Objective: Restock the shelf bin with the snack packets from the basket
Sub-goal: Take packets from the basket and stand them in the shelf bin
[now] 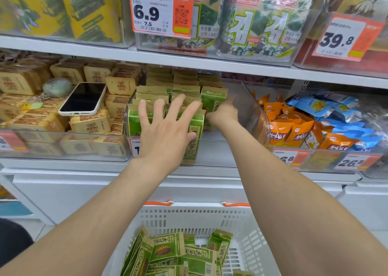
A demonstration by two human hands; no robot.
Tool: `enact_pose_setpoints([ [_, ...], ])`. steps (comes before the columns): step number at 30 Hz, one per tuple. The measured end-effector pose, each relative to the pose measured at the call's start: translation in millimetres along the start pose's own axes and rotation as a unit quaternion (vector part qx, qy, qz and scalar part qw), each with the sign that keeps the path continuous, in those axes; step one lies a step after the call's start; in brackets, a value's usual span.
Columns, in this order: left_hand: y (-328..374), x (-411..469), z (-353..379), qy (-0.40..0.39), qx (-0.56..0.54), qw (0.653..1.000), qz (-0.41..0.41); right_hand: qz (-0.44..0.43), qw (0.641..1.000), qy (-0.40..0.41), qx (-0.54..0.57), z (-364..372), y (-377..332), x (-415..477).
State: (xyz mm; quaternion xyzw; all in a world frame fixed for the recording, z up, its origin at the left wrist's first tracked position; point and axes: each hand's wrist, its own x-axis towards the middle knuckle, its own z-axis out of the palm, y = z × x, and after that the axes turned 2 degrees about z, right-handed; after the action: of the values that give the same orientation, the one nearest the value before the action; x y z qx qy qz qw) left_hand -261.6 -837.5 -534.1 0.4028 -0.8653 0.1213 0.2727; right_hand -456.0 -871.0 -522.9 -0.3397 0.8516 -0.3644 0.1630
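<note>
Left hand (165,133) fingers spread, palm over upright green snack packets (194,130) in clear shelf bin (254,108). Right hand (223,113) motion-blurred deeper inside; grip unreadable. Basket (199,208) cut off below.

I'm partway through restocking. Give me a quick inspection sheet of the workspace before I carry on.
Surface: white shelf, carrying clear bins.
Job's things: shelf bin partly filled with upright green packets, with a gap at its right front; loose packets in the white basket below.
Clutter: phone and fluffy keyring lying on tan packets in the bin to the left.
Hands: left hand open, fingers spread over the front packets; right hand at the right-hand row, blurred, grip unclear.
Cables: nothing seen.
Surroundings: orange packets and blue packets to the right; seaweed packs and price tags above.
</note>
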Motion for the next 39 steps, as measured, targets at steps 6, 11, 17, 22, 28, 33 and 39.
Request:
enact_pose_setpoints([
  [6, 0, -3, -1, 0.006, 0.004, 1.0, 0.0, 0.004, 1.0, 0.013, -0.001, -11, 6, 0],
  [11, 2, -4, -3, 0.007, 0.009, 1.0, 0.0, -0.014, 1.0, 0.014, 0.007, -12, 3, -3],
  [17, 1, -4, 0, 0.012, 0.015, 1.0, 0.005, 0.005, 0.999, 0.039, 0.004, -12, 0, -10],
  [22, -1, -4, 2, 0.018, 0.026, 0.999, 0.007, 0.024, 0.998, 0.054, -0.009, -16, 3, -16],
  [28, 1, -7, 1, 0.045, -0.024, 0.999, -0.003, 0.009, 0.994, -0.003, -0.107, -24, 13, -31],
  [33, 11, -13, 0, 0.129, -0.063, 0.989, 0.037, -0.151, 0.975, 0.052, -0.154, -33, 23, -66],
  [39, 21, -28, 6, 0.16, -0.087, 0.972, 0.15, -0.446, 0.838, 0.244, -0.199, -35, 71, -92],
])
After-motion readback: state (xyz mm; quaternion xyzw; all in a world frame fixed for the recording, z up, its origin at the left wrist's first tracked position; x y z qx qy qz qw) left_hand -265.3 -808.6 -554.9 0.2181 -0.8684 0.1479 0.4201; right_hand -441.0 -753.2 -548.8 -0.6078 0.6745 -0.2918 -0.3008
